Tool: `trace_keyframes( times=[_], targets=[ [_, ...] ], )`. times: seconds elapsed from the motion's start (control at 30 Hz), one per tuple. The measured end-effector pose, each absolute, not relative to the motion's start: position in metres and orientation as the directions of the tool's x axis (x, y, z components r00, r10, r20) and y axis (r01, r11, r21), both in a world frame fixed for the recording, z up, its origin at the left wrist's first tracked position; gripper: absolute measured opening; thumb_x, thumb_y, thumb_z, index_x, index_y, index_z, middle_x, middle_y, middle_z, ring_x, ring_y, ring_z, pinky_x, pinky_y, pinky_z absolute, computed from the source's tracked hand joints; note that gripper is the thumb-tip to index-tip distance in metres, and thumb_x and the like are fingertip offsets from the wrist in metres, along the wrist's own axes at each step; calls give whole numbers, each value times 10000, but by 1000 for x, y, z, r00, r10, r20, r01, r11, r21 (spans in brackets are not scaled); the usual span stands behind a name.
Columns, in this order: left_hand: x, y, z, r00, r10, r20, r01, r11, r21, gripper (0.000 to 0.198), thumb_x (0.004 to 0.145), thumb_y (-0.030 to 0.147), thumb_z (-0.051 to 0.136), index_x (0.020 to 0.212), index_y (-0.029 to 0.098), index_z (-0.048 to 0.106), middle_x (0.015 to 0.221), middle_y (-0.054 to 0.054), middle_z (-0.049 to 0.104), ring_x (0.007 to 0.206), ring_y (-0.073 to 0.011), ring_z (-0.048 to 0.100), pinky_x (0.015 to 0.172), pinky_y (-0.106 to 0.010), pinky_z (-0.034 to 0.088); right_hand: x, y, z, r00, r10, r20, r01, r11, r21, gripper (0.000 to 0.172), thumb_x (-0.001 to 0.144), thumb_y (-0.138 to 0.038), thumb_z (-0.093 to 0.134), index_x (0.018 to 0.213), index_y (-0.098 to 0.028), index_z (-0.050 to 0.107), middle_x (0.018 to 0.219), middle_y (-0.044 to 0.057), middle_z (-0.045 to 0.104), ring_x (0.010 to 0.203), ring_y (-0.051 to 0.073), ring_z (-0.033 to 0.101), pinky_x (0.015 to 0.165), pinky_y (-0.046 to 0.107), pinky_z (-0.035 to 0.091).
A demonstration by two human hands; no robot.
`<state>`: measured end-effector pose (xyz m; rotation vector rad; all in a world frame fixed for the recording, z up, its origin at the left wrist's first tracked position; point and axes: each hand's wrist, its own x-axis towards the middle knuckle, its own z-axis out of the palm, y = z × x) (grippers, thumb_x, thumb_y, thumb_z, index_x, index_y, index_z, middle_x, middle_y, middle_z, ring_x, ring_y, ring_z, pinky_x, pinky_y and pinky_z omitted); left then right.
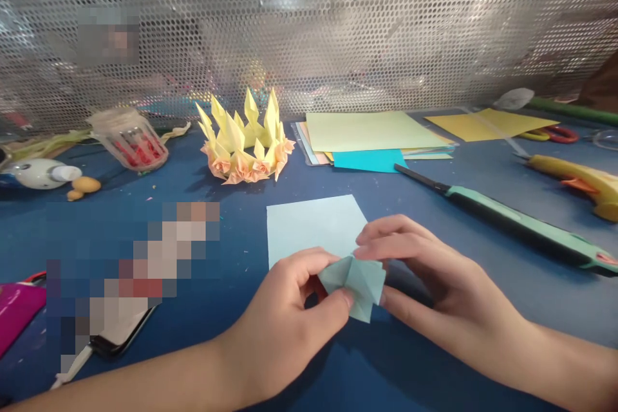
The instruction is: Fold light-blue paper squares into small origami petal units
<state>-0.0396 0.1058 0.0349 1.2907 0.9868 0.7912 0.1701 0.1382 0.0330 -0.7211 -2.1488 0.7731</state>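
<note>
A small folded piece of light blue paper is pinched between the thumb and fingers of my left hand, and creases cross its surface. My right hand curves around the right side of this paper. Its fingertips touch the top edge and its thumb meets the right edge, so the paper sits between them. Just behind both hands a flat light blue sheet lies on the table, its near part covered by my left hand.
Behind stand a yellow paper crown with peach roses and a paper stack. A green-and-black cutter-like tool and a yellow glue gun lie right. At left are a jar, a white bottle and a phone, partly blurred.
</note>
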Motion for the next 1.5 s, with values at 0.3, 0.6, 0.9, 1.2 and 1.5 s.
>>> trace_keyframes(
  times=[0.3, 0.6, 0.9, 1.2, 1.5],
  targets=[
    [-38, 107, 33, 405, 911, -84, 191, 6, 982, 151, 954, 278, 530, 941, 198, 657, 1055, -33, 572, 852, -167, 548, 782, -278, 460, 178, 146, 29, -582, 652, 486, 218, 701, -679, 180, 877, -136, 729, 925, -289, 811, 1013, 37, 745, 767, 120, 739, 638, 168, 590],
    [-35, 107, 33, 395, 913, -96, 283, -21, 959, 135, 914, 243, 568, 816, 189, 644, 773, 17, 546, 703, -139, 516, 658, -241, 418, 173, 147, 34, -458, 844, 279, 185, 397, -899, 96, 722, -265, 889, 696, -253, 798, 766, 5, 720, 649, 107, 701, 615, 158, 591],
    [-35, 109, 28, 372, 926, -69, 279, -40, 959, 297, 921, 365, 630, 684, 187, 602, 666, 27, 486, 662, -138, 461, 596, -248, 364, 170, 145, 30, -484, 870, 97, 181, 208, -961, 156, 746, -265, 864, 697, -206, 728, 656, -15, 681, 578, 91, 612, 534, 157, 519],
    [-35, 108, 27, 353, 934, -57, 309, -60, 949, 324, 949, 325, 566, 656, 194, 520, 669, 29, 464, 656, -131, 458, 586, -243, 355, 167, 142, 34, -462, 885, 64, 107, 127, -986, 174, 766, -252, 867, 825, -209, 709, 708, -23, 716, 650, 107, 673, 608, 172, 552],
    [-35, 106, 25, 227, 970, -85, 248, 27, 968, 140, 868, 345, 670, 880, 210, 708, 660, 40, 507, 624, -132, 481, 563, -234, 379, 169, 138, 32, -473, 879, 60, 162, 153, -975, 165, 809, -253, 828, 799, -221, 667, 588, -72, 589, 523, 61, 505, 494, 133, 433]
  ],
)
